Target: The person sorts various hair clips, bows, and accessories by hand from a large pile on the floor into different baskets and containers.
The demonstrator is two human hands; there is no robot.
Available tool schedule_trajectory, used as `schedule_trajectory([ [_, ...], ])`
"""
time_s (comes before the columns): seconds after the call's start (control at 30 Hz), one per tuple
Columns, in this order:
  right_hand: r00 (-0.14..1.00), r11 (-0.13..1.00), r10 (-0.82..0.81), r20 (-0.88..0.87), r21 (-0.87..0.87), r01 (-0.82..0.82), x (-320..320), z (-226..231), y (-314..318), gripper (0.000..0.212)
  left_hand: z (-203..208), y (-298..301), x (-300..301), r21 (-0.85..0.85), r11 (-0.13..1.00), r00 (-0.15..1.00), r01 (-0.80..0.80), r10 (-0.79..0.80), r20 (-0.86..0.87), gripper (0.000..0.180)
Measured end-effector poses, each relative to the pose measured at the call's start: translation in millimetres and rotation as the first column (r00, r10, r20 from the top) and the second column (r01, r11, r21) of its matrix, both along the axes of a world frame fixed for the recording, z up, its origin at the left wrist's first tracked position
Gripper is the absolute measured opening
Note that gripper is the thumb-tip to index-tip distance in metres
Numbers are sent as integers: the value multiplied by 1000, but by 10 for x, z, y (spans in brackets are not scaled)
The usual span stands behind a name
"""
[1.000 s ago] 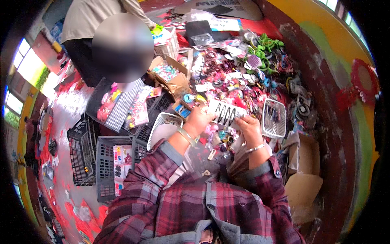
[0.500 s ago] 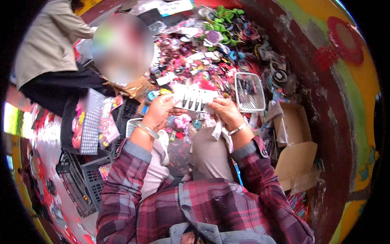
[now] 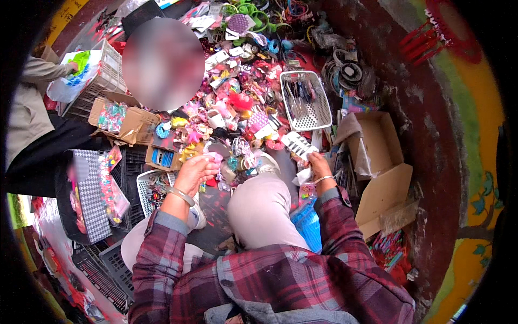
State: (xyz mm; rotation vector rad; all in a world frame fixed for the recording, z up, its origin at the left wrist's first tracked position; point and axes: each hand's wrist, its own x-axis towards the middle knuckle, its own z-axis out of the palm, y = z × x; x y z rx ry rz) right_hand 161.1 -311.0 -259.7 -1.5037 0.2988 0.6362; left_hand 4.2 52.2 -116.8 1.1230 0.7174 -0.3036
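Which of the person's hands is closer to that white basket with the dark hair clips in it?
Right. The right hand, holding a white card of clips, sits just below the white basket. The left hand is far off to its left, across the pile, pinching a small pink piece.

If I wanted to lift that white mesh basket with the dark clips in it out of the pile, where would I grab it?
Take the white mesh basket by its near short rim, coming from the person's side. It lies open side up, its rim stands above the heap of hair accessories, and that end is not covered. The far end is crowded by loose items. A pinch over the rim wall would probably keep it level.
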Motion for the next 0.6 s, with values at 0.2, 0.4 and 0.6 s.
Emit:
schedule_trajectory([
  [0.2, 999, 982, -30, -45, -189, 21, 129, -441, -476, 13, -347, 58, -65, -1, 1000, 997, -21, 20, -72, 28],
  [0.4, 943, 718, 329, -42, -637, -279, 571, -682, -782, 30, -536, -15, 21, 50, 998, 990, 39, -32, -136, 24],
  [0.6, 918, 493, 395, 29, -850, -185, 980, -349, -186, 41, -820, 27, 27, 84, 996, 984, 29, -14, -177, 25],
])
